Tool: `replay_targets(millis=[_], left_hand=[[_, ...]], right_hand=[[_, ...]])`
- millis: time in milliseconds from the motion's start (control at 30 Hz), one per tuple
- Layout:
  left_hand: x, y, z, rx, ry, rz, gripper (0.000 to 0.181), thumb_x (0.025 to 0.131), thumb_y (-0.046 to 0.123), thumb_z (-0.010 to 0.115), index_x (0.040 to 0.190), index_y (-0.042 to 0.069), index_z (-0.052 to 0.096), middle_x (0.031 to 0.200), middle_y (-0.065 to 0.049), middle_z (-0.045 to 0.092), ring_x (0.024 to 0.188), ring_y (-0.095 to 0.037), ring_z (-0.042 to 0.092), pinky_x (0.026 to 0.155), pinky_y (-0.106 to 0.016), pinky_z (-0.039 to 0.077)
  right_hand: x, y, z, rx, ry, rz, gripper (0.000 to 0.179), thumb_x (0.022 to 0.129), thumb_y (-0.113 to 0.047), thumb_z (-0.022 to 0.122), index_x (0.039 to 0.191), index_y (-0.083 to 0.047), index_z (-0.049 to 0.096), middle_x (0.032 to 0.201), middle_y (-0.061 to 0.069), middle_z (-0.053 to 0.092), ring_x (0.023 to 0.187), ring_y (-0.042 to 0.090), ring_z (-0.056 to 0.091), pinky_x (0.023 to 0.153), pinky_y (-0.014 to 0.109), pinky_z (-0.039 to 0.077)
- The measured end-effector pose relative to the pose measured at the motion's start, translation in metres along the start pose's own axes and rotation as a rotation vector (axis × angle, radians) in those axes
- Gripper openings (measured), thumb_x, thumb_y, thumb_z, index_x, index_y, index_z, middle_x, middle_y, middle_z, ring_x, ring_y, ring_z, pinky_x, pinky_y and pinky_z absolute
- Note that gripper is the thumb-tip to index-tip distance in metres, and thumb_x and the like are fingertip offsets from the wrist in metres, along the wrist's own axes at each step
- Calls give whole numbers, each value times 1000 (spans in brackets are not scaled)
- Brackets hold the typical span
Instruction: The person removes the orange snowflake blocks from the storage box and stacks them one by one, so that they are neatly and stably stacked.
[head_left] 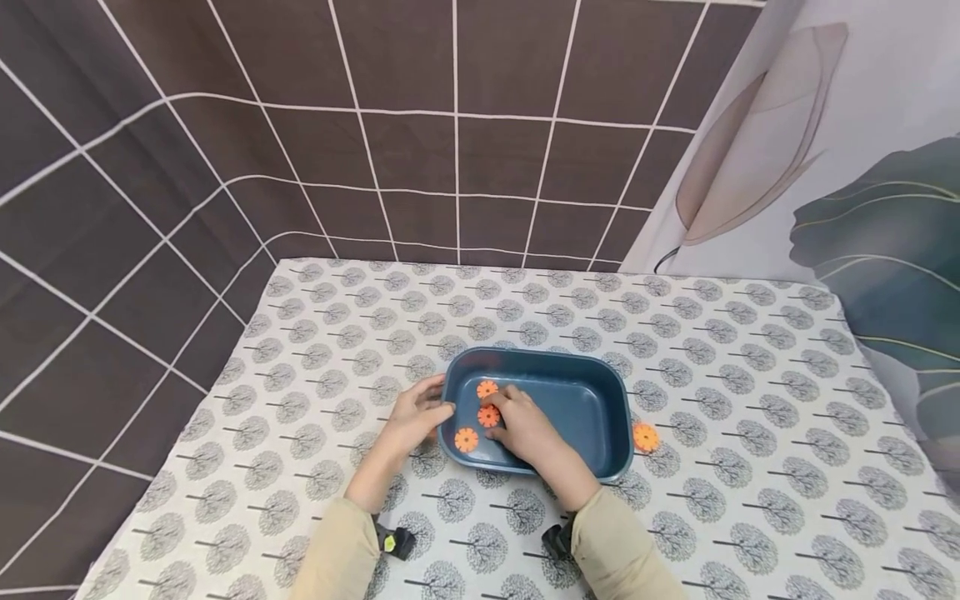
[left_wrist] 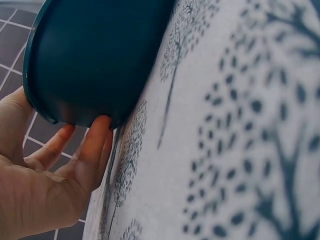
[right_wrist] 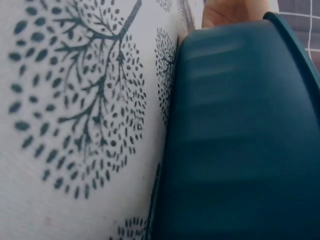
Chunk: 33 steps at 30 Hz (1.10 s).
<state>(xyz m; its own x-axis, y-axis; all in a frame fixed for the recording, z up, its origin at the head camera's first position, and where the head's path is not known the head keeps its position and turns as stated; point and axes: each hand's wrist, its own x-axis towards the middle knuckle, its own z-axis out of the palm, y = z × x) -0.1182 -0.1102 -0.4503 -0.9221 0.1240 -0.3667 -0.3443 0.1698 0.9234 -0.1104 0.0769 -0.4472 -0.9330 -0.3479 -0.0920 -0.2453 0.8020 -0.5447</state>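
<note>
A dark teal plastic basin [head_left: 585,408] sits on the table. My left hand [head_left: 415,417] holds its left end, thumb over the rim [head_left: 445,387] and fingers against the outer wall [left_wrist: 95,65]. Inside the basin is my right hand [head_left: 525,427], its thumb and fingers bent around an orange flower-shaped disc [head_left: 488,416] near the left end. A second orange disc [head_left: 487,389] lies just behind that one, and a third orange disc [head_left: 467,439] in front toward the left. In the right wrist view the basin's side wall [right_wrist: 235,135] hides the right hand.
Another orange flower-shaped disc [head_left: 646,437] lies on the cloth just outside the basin's right end. A tree-patterned tablecloth [head_left: 750,500] covers the table. Dark gridded curtain [head_left: 405,150] hangs behind and at the left, and a leaf-printed curtain [head_left: 885,108] at the right.
</note>
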Motion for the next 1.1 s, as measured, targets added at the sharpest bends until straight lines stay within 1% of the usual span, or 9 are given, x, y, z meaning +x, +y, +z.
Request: replay_targets(millis=[67, 167, 300, 533, 633, 767, 867, 967, 1100], left_hand=[[-4, 5, 0, 1, -7, -1, 59, 80, 8, 63, 137, 11, 45, 131, -15, 51, 110, -28, 55, 74, -34, 56], [-5, 7, 0, -8, -16, 0, 60, 81, 7, 62, 138, 10, 44, 132, -16, 50, 110, -27, 55, 74, -35, 56], [3, -5, -1, -24, -8, 14, 60, 80, 10, 64, 137, 14, 46, 133, -12, 50, 110, -26, 54, 73, -33, 56], [3, -6, 0, -18, 6, 28, 58, 78, 9, 64, 134, 15, 49, 129, -11, 52, 111, -27, 54, 74, -33, 57], [3, -7, 0, -16, 6, 22, 58, 78, 9, 64, 134, 15, 49, 128, -11, 53, 110, -27, 55, 74, -33, 57], [3, -9, 0, -12, 4, 13, 59, 78, 10, 64, 135, 15, 48, 129, -12, 52, 110, -27, 55, 73, -33, 57], [3, -9, 0, -19, 4, 14, 59, 79, 10, 64, 135, 15, 48, 130, -12, 52, 110, -27, 55, 73, -33, 57], [2, -8, 0, -29, 6, 21, 59, 80, 9, 64, 135, 14, 47, 130, -12, 52, 111, -27, 54, 74, -34, 57], [2, -6, 0, -27, 10, 26, 59, 79, 9, 65, 135, 14, 48, 130, -12, 52, 111, -27, 53, 76, -33, 56]], right_hand=[[1, 0, 0, 3, -4, 2, 38, 78, -14, 73, 114, -7, 63, 110, 13, 55, 104, 32, 53, 86, 45, 48], [3, -1, 2, 11, 10, -2, 31, 79, -10, 72, 109, -6, 63, 107, 14, 56, 102, 33, 54, 88, 45, 48], [7, -1, 3, 17, 10, 6, 25, 80, -7, 70, 103, -6, 62, 105, 14, 56, 101, 34, 55, 89, 45, 48], [9, -1, 1, 26, -13, 45, 23, 78, -10, 72, 95, -5, 58, 97, 10, 52, 97, 32, 53, 84, 43, 48], [10, -1, 0, 38, -16, 48, 24, 76, -9, 74, 93, -5, 57, 95, 10, 53, 97, 31, 54, 84, 42, 48], [8, 0, 1, 27, 16, 1, 25, 74, -8, 75, 93, -4, 60, 96, 10, 58, 94, 30, 58, 83, 41, 51], [6, 0, 3, -29, 48, -65, 26, 76, -11, 74, 98, -2, 63, 96, 11, 59, 90, 28, 60, 79, 39, 53], [3, 0, 3, -86, 62, -107, 28, 80, -16, 72, 102, 0, 64, 97, 12, 59, 86, 26, 60, 73, 38, 54], [3, -1, 2, -106, 56, -114, 28, 79, -17, 73, 100, -1, 66, 93, 12, 59, 80, 25, 59, 66, 36, 53]])
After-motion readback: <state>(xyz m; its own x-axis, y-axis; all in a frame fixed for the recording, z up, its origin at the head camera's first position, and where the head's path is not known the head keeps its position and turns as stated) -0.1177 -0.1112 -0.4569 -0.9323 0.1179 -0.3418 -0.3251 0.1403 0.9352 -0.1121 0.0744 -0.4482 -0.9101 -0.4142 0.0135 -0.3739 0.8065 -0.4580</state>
